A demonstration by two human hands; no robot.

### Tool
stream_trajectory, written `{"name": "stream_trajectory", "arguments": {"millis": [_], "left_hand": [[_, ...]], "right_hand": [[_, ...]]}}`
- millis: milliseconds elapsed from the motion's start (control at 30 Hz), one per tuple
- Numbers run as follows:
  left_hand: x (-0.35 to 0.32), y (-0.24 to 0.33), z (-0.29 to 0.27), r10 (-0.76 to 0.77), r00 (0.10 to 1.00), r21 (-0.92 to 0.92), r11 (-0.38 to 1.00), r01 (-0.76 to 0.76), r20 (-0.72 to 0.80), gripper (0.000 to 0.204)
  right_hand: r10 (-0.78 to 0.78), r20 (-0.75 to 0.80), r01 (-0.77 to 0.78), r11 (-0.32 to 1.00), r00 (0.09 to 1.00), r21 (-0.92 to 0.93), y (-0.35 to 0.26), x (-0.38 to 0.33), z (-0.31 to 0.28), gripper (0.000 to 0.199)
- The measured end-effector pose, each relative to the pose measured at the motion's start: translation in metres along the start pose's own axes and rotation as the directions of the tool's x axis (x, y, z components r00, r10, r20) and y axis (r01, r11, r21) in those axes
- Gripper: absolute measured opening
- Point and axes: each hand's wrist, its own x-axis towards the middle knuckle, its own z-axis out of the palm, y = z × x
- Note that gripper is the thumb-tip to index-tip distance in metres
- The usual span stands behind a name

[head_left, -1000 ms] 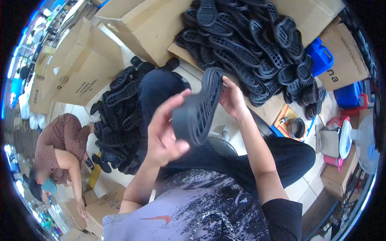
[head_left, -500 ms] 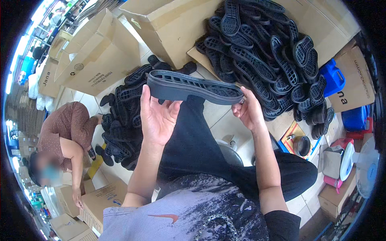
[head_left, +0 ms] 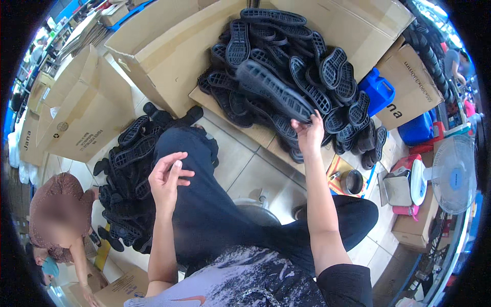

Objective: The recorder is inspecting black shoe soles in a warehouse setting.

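Head view: at one o'clock, grasping sole (head_left: 275, 93) with right fingers (head_left: 317, 118); at eight, with left fingers (head_left: 168, 161) released.

The lavender, black-speckled T-shirt (head_left: 235, 279) has a black right sleeve (head_left: 347, 284) and 1 curved red mark (head_left: 187, 300). The link chain (head_left: 258, 292) is silver, the trousers (head_left: 215, 204) dark.

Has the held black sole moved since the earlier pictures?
Yes. Against the blue jug, the black sole has shifted rightward, closer to it; now only the right hand holds it, in front of the heaped soles.
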Motion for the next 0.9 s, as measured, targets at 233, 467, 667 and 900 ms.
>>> {"name": "stream_trajectory", "arguments": {"millis": [233, 467, 667, 900], "left_hand": [[0.000, -0.003, 0.002, 0.038, 0.998, 0.008, 0.999, -0.038, -0.041, 0.015], [-0.001, -0.005, -0.003, 0.051, 0.999, 0.000, 0.999, -0.051, -0.006, 0.015], [0.005, -0.020, -0.057, -0.076, 0.970, -0.460, 0.870, 0.177, 0.231, 0.028], [-0.050, -0.169, -0.161, -0.775, 0.381, -0.776, 0.600, 0.193, -0.504, 0.043]], "right_hand": [[-0.170, -0.016, 0.170, 0.985, 0.985, 0.011, 0.010, 0.068, 0.023, 0.047], [0.029, -0.168, -0.077, 0.956, 0.985, -0.284, 0.059, 0.080, 0.000, 0.084], [-0.023, 0.050, 0.048, 0.803, 0.998, -0.594, 0.023, 0.069, -0.021, 0.046], [0.133, 0.068, -0.046, 0.706, 0.989, -0.706, -0.028, 0.071, -0.094, 0.043]]}}
